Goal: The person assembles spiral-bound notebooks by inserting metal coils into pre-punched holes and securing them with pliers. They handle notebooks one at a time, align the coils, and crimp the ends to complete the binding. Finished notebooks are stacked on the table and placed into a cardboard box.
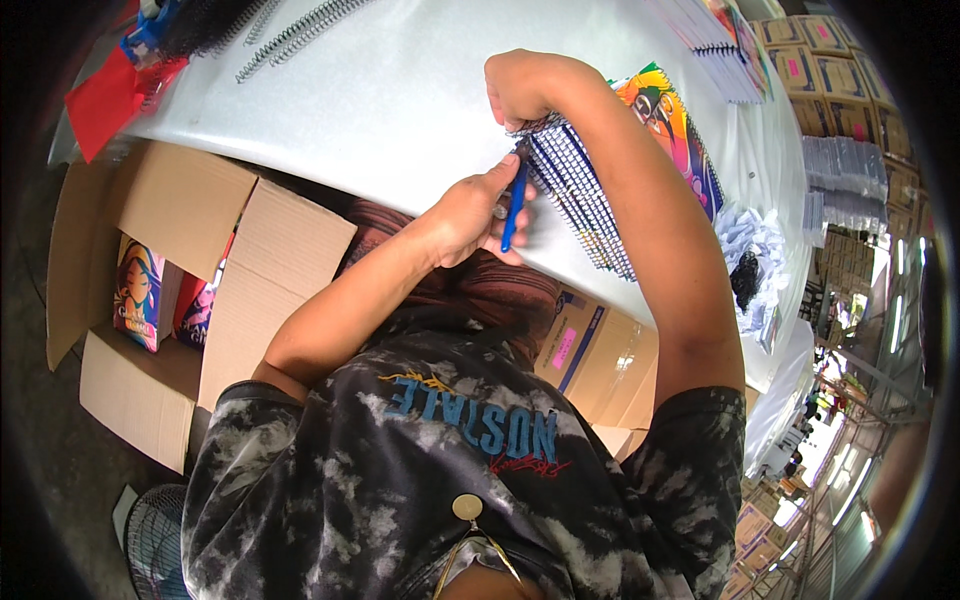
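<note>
Blue-handled pliers (515,205) are in my left hand (472,218), its thumb laid along the handle. Their dark jaws meet the near left corner of a stack of spiral-bound notebooks (585,200), whose coil spines lie in rows toward me. Bent over the far left end of that stack is my right hand (528,88), its fingers curled closed. What those fingers grip is hidden by the hand. A colourful illustrated cover (665,125) shows on the stack beyond my right forearm.
Loose metal coils (300,38) lie at the table's far left, near a red sheet (105,100). Another notebook pile (715,50) stands far right, crumpled clear plastic (750,245) at the right edge. An open carton (130,390) with books sits left below the table.
</note>
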Tool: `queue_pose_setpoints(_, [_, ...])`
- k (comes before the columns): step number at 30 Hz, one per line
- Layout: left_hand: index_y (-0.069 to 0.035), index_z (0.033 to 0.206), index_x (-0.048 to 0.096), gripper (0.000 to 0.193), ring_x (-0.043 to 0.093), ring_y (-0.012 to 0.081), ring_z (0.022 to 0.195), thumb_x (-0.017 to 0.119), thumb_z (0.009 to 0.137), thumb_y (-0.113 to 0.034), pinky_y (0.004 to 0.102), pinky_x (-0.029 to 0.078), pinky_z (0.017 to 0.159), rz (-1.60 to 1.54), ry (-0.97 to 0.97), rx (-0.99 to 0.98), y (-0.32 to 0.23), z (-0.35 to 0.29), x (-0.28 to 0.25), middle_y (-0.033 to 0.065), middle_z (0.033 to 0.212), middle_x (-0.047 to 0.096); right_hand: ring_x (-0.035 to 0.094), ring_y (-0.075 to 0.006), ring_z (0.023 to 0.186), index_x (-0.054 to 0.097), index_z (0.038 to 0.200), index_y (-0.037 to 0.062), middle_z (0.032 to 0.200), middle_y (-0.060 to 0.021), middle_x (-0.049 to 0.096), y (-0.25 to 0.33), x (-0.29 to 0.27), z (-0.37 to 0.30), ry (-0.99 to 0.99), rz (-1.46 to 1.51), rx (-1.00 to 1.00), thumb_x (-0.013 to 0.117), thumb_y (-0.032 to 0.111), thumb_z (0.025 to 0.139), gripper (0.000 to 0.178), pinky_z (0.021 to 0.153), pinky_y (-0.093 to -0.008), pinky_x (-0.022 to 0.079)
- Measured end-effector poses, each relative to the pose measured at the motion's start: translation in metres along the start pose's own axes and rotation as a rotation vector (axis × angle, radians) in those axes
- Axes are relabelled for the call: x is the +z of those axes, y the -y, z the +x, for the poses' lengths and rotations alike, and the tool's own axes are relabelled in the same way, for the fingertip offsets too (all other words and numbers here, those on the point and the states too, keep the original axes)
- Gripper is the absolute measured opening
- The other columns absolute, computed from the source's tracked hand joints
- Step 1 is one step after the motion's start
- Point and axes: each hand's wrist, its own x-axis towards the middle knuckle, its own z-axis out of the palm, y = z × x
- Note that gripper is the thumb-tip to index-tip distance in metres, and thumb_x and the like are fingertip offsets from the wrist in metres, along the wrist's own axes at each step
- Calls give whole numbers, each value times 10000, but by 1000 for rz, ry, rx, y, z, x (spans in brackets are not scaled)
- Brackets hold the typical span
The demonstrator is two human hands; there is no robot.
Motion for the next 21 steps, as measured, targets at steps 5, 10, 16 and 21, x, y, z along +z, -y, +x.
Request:
queue_pose_setpoints(5, [-31, 1128, 483, 562, 624, 245, 891, 280, 953, -524, 339, 532, 666, 31, 41, 9, 3, -5, 5, 123, 970, 577, 644, -234, 726, 676, 854, -27, 808, -160, 674, -1, 0, -1, 12, 31, -18, 678, -27, 641, 213, 638, -332, 502])
queue_pose_setpoints(10, [-33, 1160, 478, 575, 612, 257, 960, 270, 953, -527, 384, 528, 733, 57, 68, 39, 1, -4, 3, 119, 1012, 575, 645, -235, 719, 674, 858, -32, 809, -161, 674, 0, -1, -3, -4, 29, -6, 685, -22, 645, 214, 635, -332, 504])
queue_pose_setpoints(16, [-32, 1138, 480, 559, 614, 257, 935, 262, 959, -515, 388, 531, 704, 36, 63, 21, -5, -1, 1, 110, 980, 569, 645, -233, 726, 671, 866, -33, 809, -160, 674, -1, -2, -5, -13, 33, -15, 684, -21, 655, 212, 639, -333, 503])
queue_pose_setpoints(21, [-7, 1088, 475, 551, 631, 231, 773, 298, 955, -512, 302, 519, 595, 35, 22, 54, 1, -4, -4, 101, 832, 571, 640, -226, 743, 674, 888, -17, 837, -149, 676, 2, -7, -15, 1, 125, -49, 672, -26, 659, 229, 647, -324, 499])
